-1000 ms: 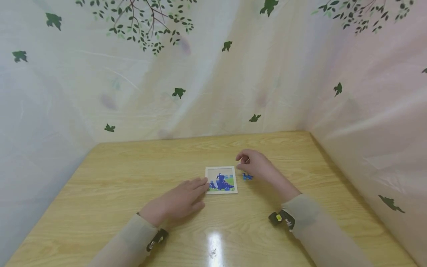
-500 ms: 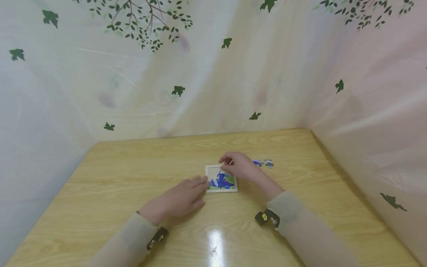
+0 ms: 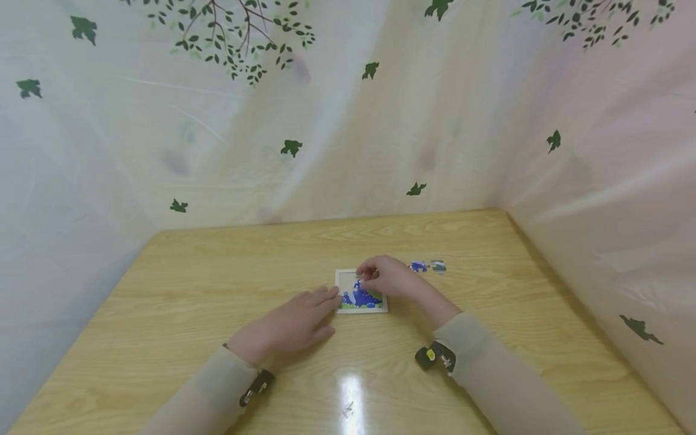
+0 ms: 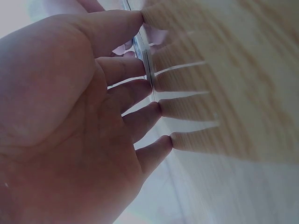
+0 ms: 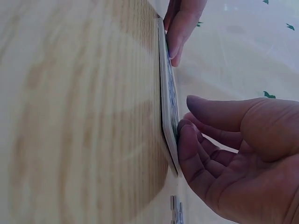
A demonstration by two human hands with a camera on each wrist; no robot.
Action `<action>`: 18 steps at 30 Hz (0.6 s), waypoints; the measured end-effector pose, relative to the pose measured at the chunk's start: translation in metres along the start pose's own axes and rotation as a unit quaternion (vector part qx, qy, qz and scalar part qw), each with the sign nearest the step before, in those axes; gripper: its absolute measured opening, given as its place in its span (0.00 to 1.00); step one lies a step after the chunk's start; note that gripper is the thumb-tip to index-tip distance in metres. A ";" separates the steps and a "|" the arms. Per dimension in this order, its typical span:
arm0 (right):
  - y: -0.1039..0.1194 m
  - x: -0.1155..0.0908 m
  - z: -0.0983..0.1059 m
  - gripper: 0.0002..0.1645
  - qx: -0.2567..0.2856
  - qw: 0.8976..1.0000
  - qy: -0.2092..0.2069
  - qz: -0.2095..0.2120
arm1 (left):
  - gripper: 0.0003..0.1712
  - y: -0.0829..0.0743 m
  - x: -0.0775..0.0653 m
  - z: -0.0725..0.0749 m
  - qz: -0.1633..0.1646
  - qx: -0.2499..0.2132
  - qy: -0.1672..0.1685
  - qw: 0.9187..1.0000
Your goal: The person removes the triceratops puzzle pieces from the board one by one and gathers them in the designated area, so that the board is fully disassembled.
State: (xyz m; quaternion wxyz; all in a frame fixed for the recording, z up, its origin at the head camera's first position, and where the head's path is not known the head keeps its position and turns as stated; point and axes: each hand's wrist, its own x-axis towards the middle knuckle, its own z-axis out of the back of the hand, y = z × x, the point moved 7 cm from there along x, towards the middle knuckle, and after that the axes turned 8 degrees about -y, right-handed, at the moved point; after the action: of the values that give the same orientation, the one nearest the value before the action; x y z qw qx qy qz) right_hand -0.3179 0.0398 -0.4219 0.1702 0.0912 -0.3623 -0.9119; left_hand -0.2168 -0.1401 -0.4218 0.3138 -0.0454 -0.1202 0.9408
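In the head view, a small jigsaw puzzle (image 3: 356,298) with a blue dinosaur picture lies in a white frame (image 3: 361,311) on the table. My left hand (image 3: 290,323) lies flat beside it, straight fingertips at the frame's left edge; the left wrist view shows its fingers (image 4: 140,119) spread against the tabletop. Over the puzzle's right part is my right hand (image 3: 386,278), fingers bent. From the right wrist view, its curled fingertips (image 5: 183,126) meet the puzzle surface, while the thumb (image 5: 215,112) stands apart, with nothing visible between. The hand hides the puzzle's upper right part.
Two loose puzzle pieces, a blue one (image 3: 418,266) and a greyish one (image 3: 438,266), lie on the wooden table (image 3: 228,260) behind the right wrist. A pale curtain (image 3: 326,109) with leaf prints rises behind the table and along its sides.
My right hand has moved left from beside the frame to over the puzzle, then slightly down toward its surface, uncovering the two loose pieces behind. My left hand has stayed in place.
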 end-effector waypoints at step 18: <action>0.001 -0.002 -0.003 0.15 -0.026 1.000 0.014 0.011 | 0.38 -0.003 0.000 0.002 -0.004 -0.004 -0.003 1.000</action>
State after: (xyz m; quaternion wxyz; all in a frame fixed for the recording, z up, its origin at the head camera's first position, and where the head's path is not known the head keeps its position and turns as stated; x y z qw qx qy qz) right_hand -0.3151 0.0377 -0.4235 0.1874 0.0954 -0.3368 -0.9178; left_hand -0.2153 -0.1386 -0.4193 0.3169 -0.0438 -0.1253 0.9391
